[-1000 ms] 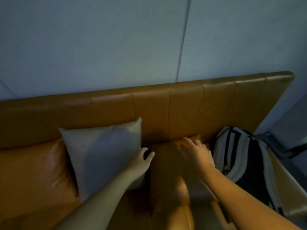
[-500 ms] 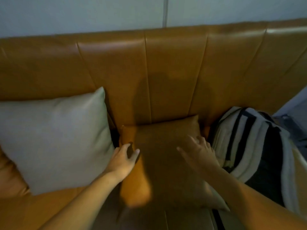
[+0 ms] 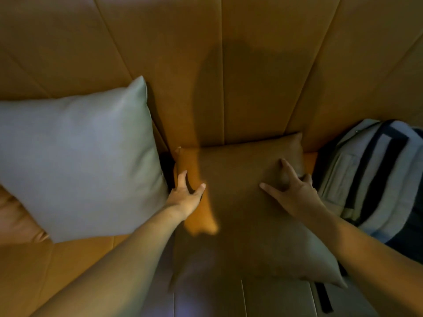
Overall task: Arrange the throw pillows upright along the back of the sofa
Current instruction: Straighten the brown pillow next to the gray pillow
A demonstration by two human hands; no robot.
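A tan leather throw pillow (image 3: 247, 202) is seen lying on the sofa seat, its far edge against the tan leather sofa back (image 3: 251, 72). The left hand (image 3: 186, 195) is laid on the pillow's left side with fingers spread, thumb and forefinger apart. The right hand (image 3: 290, 191) is pressed on the pillow near its far right corner, fingers splayed; nothing is pinched. A grey throw pillow (image 3: 77, 154) is propped upright against the sofa back, just left of the tan one. A striped backpack (image 3: 370, 175) is seen at the seat's right end.
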